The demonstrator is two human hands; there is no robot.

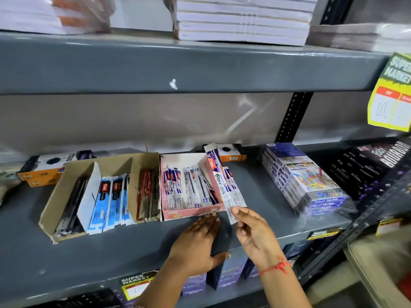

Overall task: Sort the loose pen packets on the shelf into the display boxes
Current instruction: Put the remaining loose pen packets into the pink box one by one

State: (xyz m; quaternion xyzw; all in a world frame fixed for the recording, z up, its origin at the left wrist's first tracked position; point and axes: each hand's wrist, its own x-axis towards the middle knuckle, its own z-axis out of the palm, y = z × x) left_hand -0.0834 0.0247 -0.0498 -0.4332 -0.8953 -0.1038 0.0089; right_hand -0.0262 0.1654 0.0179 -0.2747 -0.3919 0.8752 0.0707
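The fingers (241, 218) of the right hand (255, 235) pinch the lower end of a pen packet (232, 194), thumb on its face, holding it tilted just beside the right wall of the pink display box (191, 212), whose side reads "Flair" and "Ezee click". The left hand (198, 243) lies flat on the grey shelf (111, 252), fingers pressed together and straight, their tips touching the pink box's front wall. Inside that box lie several white-and-blue packets (184, 187); I cannot count them exactly. Touching its left side stands a brown cardboard box (57, 196) with 3 groups of packets: black ones on the left, blue "Flair" packets (111, 201) in the middle behind a white divider, red ones (148, 192) on the right. Behind the boxes lie 2 orange-and-white cartons, the left one (49, 167) marked "TRIO", the other (231, 153) partly hidden by the pink box's raised flap. To the right, well apart from the hands, sits a wrapped stack of blue colour-pencil boxes (307, 181), and further right a dark pack reading "BOURBON" (373, 165). A yellow "SUPER MARKET" price tag (391, 96) hangs at the upper right, showing "10". Stacks of white notebooks (242, 21) fill the shelf above.
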